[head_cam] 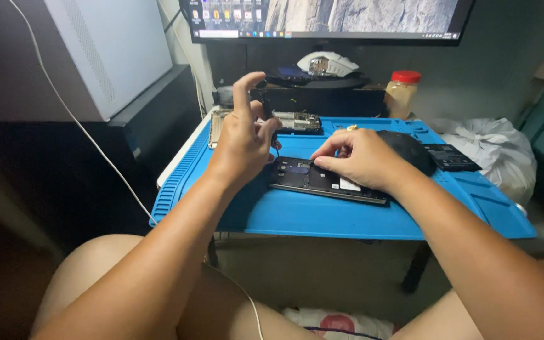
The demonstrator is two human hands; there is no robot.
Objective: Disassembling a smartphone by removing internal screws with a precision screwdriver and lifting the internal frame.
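Note:
An opened black phone [313, 181], back cover off, lies in the middle of a blue work mat [322, 217]. My left hand [242, 140] grips a thin black screwdriver [271, 131] upright, with its tip down at the phone's upper left corner and my index finger raised over its top. My right hand [359, 157] rests on the phone's upper edge, fingertips pressing its top middle. Part of the phone is hidden under that hand.
A phone frame part [297, 121] lies at the mat's back, a black battery [451, 157] and a dark round object [410, 150] to the right. Behind stand a monitor [328, 19], a white mouse [327, 64] and a red-lidded jar [402, 93]. A white box [105, 50] sits left.

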